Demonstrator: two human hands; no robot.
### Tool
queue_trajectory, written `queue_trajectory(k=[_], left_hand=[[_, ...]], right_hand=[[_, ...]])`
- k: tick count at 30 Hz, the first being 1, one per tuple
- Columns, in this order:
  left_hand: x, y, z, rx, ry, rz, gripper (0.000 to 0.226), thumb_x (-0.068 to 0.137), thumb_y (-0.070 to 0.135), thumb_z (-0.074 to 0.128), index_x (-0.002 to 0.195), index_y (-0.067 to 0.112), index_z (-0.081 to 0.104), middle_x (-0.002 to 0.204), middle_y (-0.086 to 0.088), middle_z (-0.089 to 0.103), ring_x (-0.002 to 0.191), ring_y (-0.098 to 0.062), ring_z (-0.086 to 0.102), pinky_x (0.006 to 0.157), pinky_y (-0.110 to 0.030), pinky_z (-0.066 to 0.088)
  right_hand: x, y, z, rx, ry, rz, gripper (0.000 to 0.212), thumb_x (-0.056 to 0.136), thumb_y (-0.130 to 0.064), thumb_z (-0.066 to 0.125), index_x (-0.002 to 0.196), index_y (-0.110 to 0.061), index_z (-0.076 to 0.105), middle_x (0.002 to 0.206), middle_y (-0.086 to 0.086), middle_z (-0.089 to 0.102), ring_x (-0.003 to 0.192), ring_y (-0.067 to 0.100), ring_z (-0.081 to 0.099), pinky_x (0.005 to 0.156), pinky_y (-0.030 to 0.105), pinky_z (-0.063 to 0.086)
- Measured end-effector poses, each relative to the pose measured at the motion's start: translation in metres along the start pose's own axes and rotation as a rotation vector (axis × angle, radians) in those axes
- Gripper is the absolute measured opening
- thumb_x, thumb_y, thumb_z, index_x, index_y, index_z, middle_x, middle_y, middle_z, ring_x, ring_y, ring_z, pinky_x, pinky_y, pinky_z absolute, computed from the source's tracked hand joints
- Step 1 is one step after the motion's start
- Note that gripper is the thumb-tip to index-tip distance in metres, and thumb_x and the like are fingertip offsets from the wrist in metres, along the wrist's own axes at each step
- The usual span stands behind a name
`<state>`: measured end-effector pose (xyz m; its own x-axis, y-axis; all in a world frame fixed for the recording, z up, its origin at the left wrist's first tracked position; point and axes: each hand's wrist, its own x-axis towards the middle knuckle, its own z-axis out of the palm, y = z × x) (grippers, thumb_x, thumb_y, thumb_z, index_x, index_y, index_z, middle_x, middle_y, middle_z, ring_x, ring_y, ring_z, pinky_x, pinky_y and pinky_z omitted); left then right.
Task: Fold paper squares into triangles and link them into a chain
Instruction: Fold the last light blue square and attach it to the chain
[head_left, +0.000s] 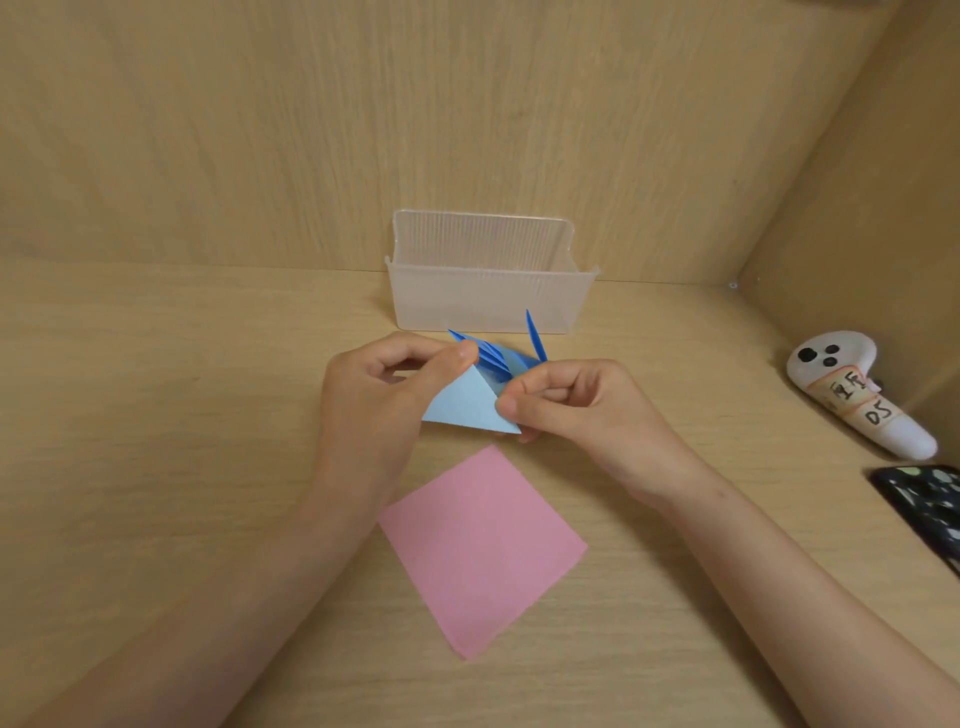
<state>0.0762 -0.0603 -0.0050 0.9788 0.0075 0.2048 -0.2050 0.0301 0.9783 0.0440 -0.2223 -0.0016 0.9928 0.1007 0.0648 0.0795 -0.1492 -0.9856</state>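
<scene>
work area: a light wooden desk surface (156, 415) with wooden walls behind it and on the right of the frame.

task parts:
- 1 light blue triangle (465, 405), folded from paper, is at frame centre, held just above the desk. its long edge runs along the bottom and its apex points up.
- a dark blue chain (493, 358) of folded pieces sits directly behind the triangle and touches it. 1 narrow dark blue tip (535, 335) stands upright at the right end. the number of pieces in the chain cannot be told.
- 1 pink paper square (483, 551) lies flat and unfolded on the desk in the lower centre of the frame, turned so that 1 corner points down. it lies between the 2 forearms, apart from the triangle.

hands:
- left hand (384, 395): fingers curled, thumb and forefinger pinching the apex of the triangle.
- right hand (566, 410): fingers curled, thumb and forefinger pinching the lower right part of the triangle.

other items:
- a clear ribbed plastic box (488, 291) stands upright against the back wall, just above the chain in the frame.
- a white controller (857, 395) with a handwritten label lies at the right edge.
- a dark patterned phone (930, 509) lies below the controller, cut off by the frame edge.
</scene>
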Motion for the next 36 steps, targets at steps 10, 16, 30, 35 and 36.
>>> queue_trajectory(k=[10, 16, 30, 35, 36], left_hand=[[0.010, 0.006, -0.013, -0.109, 0.130, -0.077, 0.013, 0.079, 0.020, 0.072, 0.067, 0.016, 0.072, 0.069, 0.006, 0.067, 0.072, -0.008, 0.057, 0.075, -0.023, 0.043], [0.010, 0.005, -0.014, -0.064, 0.000, -0.217, 0.013, 0.078, 0.026, 0.073, 0.073, 0.013, 0.074, 0.071, 0.003, 0.068, 0.074, -0.010, 0.059, 0.077, -0.027, 0.044], [0.000, 0.007, 0.004, -0.026, -0.187, -0.337, 0.040, 0.096, 0.044, 0.042, 0.081, 0.022, 0.072, 0.072, 0.003, 0.074, 0.050, -0.010, 0.063, 0.038, -0.018, 0.041], [0.005, -0.001, -0.001, 0.222, -0.253, -0.218, 0.029, 0.095, 0.031, 0.051, 0.081, 0.016, 0.072, 0.072, 0.001, 0.069, 0.050, -0.004, 0.055, 0.042, -0.013, 0.036], [0.005, -0.005, -0.002, 0.322, -0.271, -0.161, 0.025, 0.091, 0.031, 0.056, 0.078, 0.017, 0.072, 0.072, 0.002, 0.069, 0.052, -0.003, 0.054, 0.046, -0.012, 0.038]], right_hand=[[0.002, 0.006, -0.011, -0.093, -0.161, 0.057, 0.007, 0.087, -0.006, 0.064, 0.081, -0.004, 0.068, 0.086, 0.015, 0.074, 0.075, 0.015, 0.067, 0.071, 0.029, 0.050], [0.006, 0.006, -0.010, 0.017, -0.023, 0.021, 0.008, 0.086, -0.010, 0.062, 0.081, -0.006, 0.066, 0.079, 0.008, 0.073, 0.068, 0.015, 0.065, 0.061, 0.023, 0.052], [0.009, 0.007, -0.014, 0.114, 0.170, -0.001, 0.011, 0.086, 0.002, 0.060, 0.094, -0.005, 0.061, 0.062, 0.008, 0.058, 0.046, 0.009, 0.054, 0.049, 0.019, 0.046], [0.010, 0.008, -0.037, 0.053, 0.380, 0.080, 0.006, 0.087, -0.006, 0.064, 0.092, -0.007, 0.065, 0.068, 0.007, 0.063, 0.049, 0.011, 0.053, 0.047, 0.019, 0.044], [0.010, 0.009, -0.041, 0.007, 0.406, 0.097, 0.005, 0.087, -0.008, 0.065, 0.092, -0.008, 0.066, 0.070, 0.005, 0.063, 0.049, 0.008, 0.053, 0.047, 0.018, 0.041]])
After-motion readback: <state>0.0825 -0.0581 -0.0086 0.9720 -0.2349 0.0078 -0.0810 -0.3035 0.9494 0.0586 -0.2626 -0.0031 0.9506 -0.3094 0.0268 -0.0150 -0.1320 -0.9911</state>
